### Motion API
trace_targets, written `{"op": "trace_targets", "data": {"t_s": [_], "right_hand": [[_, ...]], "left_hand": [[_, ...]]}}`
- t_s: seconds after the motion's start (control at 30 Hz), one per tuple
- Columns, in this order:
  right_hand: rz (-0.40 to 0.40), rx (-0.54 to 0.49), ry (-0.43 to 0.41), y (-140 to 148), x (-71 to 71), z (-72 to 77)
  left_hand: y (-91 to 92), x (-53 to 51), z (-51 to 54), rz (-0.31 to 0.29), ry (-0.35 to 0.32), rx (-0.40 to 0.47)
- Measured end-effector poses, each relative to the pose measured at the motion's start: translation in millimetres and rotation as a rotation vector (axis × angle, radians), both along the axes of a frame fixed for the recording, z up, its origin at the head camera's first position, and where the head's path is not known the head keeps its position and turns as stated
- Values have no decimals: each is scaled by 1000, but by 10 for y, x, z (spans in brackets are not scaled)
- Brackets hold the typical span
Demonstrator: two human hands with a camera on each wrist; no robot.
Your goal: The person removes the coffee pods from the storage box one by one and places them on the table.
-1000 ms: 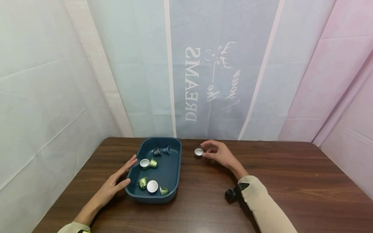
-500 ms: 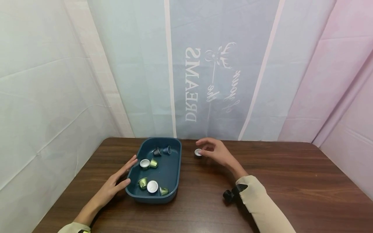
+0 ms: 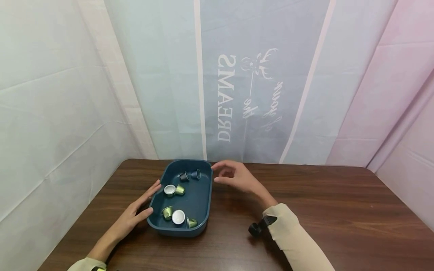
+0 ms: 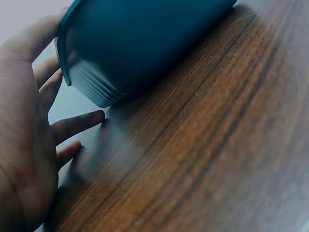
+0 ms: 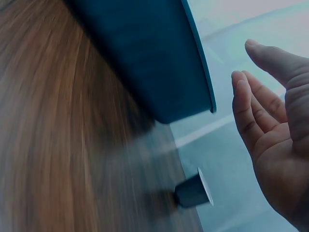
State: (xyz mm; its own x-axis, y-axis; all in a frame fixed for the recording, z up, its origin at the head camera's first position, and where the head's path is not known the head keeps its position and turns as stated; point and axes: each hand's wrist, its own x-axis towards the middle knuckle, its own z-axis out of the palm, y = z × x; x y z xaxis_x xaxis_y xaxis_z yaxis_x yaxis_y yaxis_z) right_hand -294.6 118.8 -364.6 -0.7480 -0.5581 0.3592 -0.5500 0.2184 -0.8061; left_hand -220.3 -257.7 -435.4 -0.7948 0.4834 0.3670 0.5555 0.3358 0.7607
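Observation:
A dark blue tray [image 3: 193, 201] on the table holds several coffee capsules: a green one [image 3: 167, 213], a white-topped one [image 3: 178, 217] and a blue one [image 3: 196, 174] among them. My left hand [image 3: 130, 218] rests against the tray's left side, fingers spread and thumb near the rim. At the tray's far right side hovers my right hand [image 3: 239, 178], its fingers loosely bent, with nothing between thumb and fingertips. One dark coffee capsule [image 5: 190, 192] stands on the table below the right hand in the right wrist view; the hand hides it in the head view.
The brown wooden table [image 3: 322, 210] extends to the right of the tray. Hanging fabric [image 3: 271, 113] with printed lettering encloses the far side and both flanks. A black wrist camera [image 3: 255, 229] sits on the right forearm.
My right hand has moved left, past the lone capsule, to the tray's right rim. That capsule has dropped out of sight behind the hand. The left hand has stayed in place.

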Motion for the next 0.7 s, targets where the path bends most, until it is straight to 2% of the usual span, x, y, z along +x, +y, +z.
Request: {"op": "trace_targets", "data": {"t_s": [0.17,0.37,0.7], "right_hand": [[46,-2,3,-127,-104,-59],[106,-6,19,-263,-118,-21],[116,102,41,-484,-113,-21]], "left_hand": [[1,-4,7,2,5,-5],[-1,-9,0,4,8,-9],[6,2,8,10,15,-15]]}}
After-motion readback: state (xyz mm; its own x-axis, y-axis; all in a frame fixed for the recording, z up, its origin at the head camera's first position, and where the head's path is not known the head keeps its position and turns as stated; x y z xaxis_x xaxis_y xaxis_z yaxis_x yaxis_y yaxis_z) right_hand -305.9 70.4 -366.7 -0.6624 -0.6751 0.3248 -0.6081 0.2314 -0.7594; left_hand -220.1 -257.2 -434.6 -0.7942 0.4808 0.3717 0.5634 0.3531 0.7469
